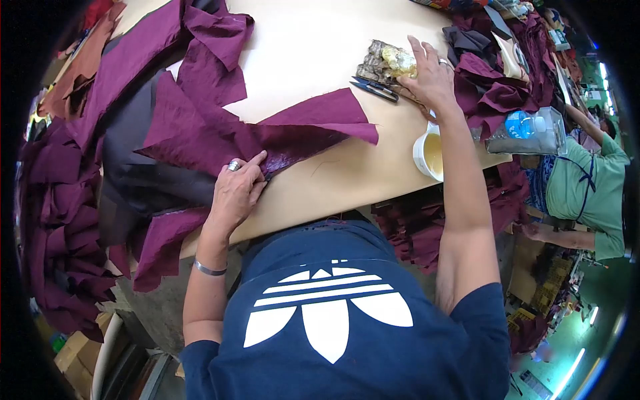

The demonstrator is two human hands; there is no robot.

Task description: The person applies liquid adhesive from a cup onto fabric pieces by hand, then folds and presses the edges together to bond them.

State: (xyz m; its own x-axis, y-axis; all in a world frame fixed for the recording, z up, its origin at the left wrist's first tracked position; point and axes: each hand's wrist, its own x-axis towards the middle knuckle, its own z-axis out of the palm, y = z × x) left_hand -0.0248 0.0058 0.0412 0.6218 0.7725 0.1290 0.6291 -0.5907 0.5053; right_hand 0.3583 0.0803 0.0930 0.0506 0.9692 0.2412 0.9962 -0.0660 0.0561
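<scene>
Maroon fabric (200, 127) lies in folded pieces on the pale table (320, 180), over dark cloth. My left hand (239, 190) rests at the fabric's near edge, a finger on it beside a wet-looking, shiny patch; its fingers are partly curled, and whether they grip the cloth is unclear. At the back right, my right hand (430, 77) has its fingers spread, touching or just over a yellowish crumpled lump (399, 61) on a mottled brown piece (373, 65). Two dark pen-like tools (375, 89) lie just left of that hand. A white bowl (420, 157) with yellowish contents stands beside my right forearm.
A clear plastic container (560, 133) with a blue-labelled bottle stands at the table's right edge. Maroon cloth heaps (60, 220) fill the left side, with more at the upper right. A person in a green top (587, 187) works at the far right.
</scene>
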